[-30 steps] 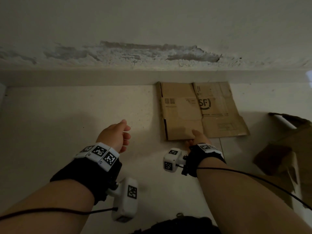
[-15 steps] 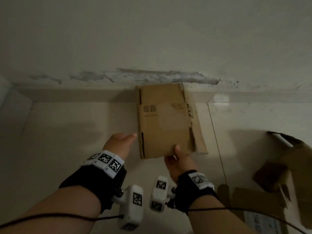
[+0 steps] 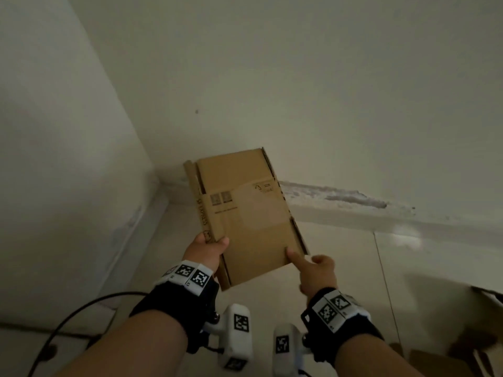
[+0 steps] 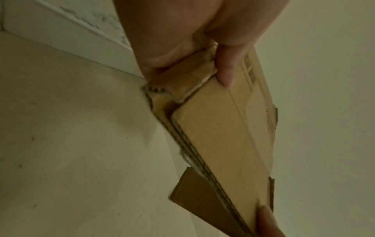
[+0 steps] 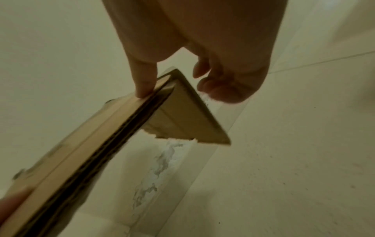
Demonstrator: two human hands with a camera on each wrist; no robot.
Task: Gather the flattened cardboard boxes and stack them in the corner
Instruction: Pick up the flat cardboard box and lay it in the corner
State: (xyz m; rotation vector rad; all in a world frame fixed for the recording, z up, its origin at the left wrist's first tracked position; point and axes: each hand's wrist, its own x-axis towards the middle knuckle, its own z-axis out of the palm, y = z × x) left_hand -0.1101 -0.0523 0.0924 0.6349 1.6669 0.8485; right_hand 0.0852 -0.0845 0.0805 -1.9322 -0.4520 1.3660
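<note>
A folded, flattened brown cardboard box [image 3: 250, 219] is held in the air, tilted, in front of the room corner [image 3: 160, 172]. My left hand [image 3: 215, 243] grips its left folded edge, thumb on top and fingers beneath, as the left wrist view shows on the cardboard box [image 4: 223, 136]. My right hand [image 3: 302, 258] is at the lower right corner. Its thumb [image 5: 144, 86] presses the top face of the cardboard box [image 5: 182, 112], and its curled fingers sit behind the hanging flap. Whether they touch the flap is unclear.
More brown cardboard [image 3: 484, 303] lies on the floor at the lower right, with another piece [image 3: 435, 360] near the bottom edge. The baseboard [image 3: 340, 194] along the far wall is chipped. A black cable [image 3: 68, 319] loops at the lower left.
The box lay open on the floor by the wall. My right hand folded it and lifted it, my left hand took its left edge, and the view turned left to the corner.
</note>
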